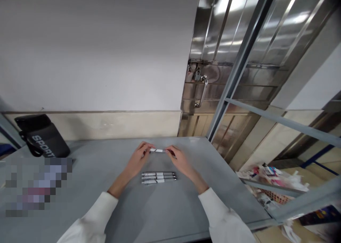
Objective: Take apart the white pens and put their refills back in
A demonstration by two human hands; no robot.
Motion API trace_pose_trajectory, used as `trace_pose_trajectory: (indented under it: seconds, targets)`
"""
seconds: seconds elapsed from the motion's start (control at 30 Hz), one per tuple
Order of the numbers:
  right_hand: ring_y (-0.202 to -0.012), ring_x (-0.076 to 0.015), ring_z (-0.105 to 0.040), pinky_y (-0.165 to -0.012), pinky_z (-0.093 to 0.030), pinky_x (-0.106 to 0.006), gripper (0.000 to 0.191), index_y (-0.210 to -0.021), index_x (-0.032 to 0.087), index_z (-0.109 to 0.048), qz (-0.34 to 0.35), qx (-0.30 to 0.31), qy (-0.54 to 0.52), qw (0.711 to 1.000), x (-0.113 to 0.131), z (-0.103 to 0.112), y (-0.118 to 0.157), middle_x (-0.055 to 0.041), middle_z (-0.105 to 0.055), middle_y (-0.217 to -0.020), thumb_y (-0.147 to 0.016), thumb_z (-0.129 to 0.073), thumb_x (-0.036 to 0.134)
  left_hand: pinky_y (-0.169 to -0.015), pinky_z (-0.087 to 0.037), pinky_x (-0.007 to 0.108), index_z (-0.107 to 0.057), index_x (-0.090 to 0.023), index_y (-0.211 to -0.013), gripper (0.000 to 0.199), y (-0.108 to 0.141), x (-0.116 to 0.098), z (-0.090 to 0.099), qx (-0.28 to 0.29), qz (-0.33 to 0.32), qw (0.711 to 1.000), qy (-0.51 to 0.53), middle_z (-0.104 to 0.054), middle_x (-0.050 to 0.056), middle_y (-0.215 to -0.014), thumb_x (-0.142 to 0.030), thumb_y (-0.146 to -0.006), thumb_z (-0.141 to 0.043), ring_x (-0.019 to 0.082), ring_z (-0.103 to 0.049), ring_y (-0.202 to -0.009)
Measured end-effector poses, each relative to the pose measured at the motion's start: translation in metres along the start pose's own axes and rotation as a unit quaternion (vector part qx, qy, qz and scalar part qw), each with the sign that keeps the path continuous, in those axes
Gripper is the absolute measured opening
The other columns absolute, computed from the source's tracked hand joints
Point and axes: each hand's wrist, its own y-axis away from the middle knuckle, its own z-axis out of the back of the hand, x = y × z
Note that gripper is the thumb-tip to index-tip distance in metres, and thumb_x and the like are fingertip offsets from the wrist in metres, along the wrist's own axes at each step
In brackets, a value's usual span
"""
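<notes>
Between my two hands, close to the far edge of the grey table (101,214), lies a white and dark pen (157,150). My left hand (139,157) pinches its left end, and my right hand (179,158) pinches its right end with thumb and fingers. Fingers cover both ends of the pen. Nearer to me, several matching pens (158,177) lie side by side in a row, their dark tips pointing right. Neither hand touches that row.
A black bottle marked SPORT (44,136) is at the table's far left, beside a blurred-out item (39,186). Grey metal posts (239,65) rise at the right. Beyond stands a steel door with a handle (204,92). A basket (277,196) with bags sits lower right.
</notes>
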Motion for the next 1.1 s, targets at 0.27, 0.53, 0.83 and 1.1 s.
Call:
trace_pose_trajectory:
  seconds: [0.27,0.53,0.83,1.1]
  targets:
    - [-0.079,-0.0197,-0.056,-0.075,-0.042,-0.032,0.030,-0.081,0.021,-0.053,0.005,-0.008,0.061,0.998,-0.005,-0.010,-0.009,-0.0049,-0.061,-0.080,-0.102,-0.031,0.023,-0.086,-0.044,0.032,-0.064,-0.023,-0.101,0.028,-0.010,0.006,-0.015,-0.003,-0.027,0.998,-0.060,-0.062,0.004,-0.096,-0.036,-0.100,-0.039,0.020,-0.057,-0.093]
    - [-0.085,-0.0236,-0.054,-0.078,-0.043,-0.037,0.025,-0.086,0.021,-0.058,0.027,-0.001,0.084,0.996,0.004,-0.009,-0.007,-0.0084,-0.062,-0.085,-0.097,-0.037,0.012,-0.083,-0.043,0.035,-0.063,-0.022,-0.083,0.044,-0.001,0.005,-0.011,0.021,0.015,0.994,-0.111,-0.065,0.004,-0.083,-0.042,-0.102,-0.029,0.022,-0.059,-0.085]
    - [-0.091,-0.0186,-0.061,-0.084,-0.047,-0.031,0.018,-0.108,0.023,-0.059,-0.012,0.004,-0.053,0.999,0.005,-0.005,0.001,-0.0040,-0.066,-0.099,-0.095,-0.051,0.034,-0.088,-0.045,0.031,-0.067,-0.024,-0.104,0.027,0.000,0.007,-0.008,0.009,0.001,1.000,-0.019,-0.070,0.004,-0.103,-0.042,-0.095,-0.049,0.021,-0.061,-0.099]
    - [-0.091,-0.0171,-0.065,-0.085,-0.048,-0.029,0.021,-0.101,0.022,-0.065,-0.015,-0.025,-0.121,0.992,0.007,-0.006,-0.002,-0.0029,-0.070,-0.097,-0.088,-0.061,0.039,-0.087,-0.048,0.029,-0.069,-0.025,-0.105,0.025,0.003,0.010,-0.012,0.000,0.049,0.997,0.051,-0.072,0.001,-0.109,-0.040,-0.091,-0.055,0.020,-0.064,-0.103]
